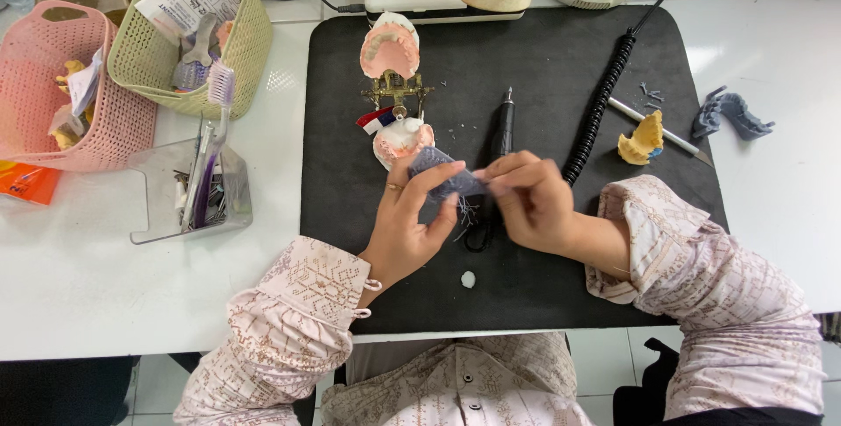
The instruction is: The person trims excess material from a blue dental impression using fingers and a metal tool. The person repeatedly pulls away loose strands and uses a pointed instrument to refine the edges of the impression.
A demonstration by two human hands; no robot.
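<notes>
Nearest the body, a white blob (468, 280) lies on the black mat (350, 216). Above it, a grey-blue impression piece (447, 176) is pinched between the left hand (405, 229) and right hand (530, 203), fingers closed on it. Beyond, a black handpiece (503, 128) and a denture articulator (396, 84) are partly hidden.

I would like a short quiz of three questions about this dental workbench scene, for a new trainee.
1. True or false: both hands pinch the same blue-grey flexible piece.
2. Which thing lies on the white table beyond the right edge of the black mat? A) a green basket B) a blue-grey arch-shaped mould C) a toothbrush
3. Fill in: the black pen-shaped handpiece lies on the black ____.

Key
1. True: the left hand and the right hand both hold the blue-grey flexible piece.
2. B: the blue-grey arch-shaped mould.
3. Mat: the black pen-shaped handpiece rests on the black mat.
</notes>
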